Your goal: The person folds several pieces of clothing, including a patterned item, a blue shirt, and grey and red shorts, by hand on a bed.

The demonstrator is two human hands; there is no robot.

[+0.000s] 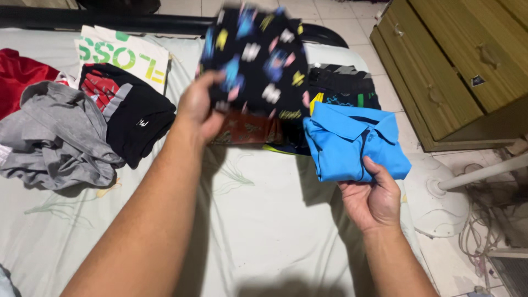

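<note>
— Left hand point(201, 107)?
— Gripping a black patterned garment point(256, 55), lifted above the bed point(258, 220) near its far edge.
— Right hand point(374, 198)?
— Clasping a folded blue polo shirt point(352, 140) at the bed's right edge.

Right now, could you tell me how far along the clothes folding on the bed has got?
Done: folded garments lie stacked at the bed's far edge. In hand: the right hand holds a folded blue polo shirt, and the left hand lifts a black patterned garment. Left: a crumpled grey shirt, a black-and-red garment and red clothing lie unfolded.
</note>
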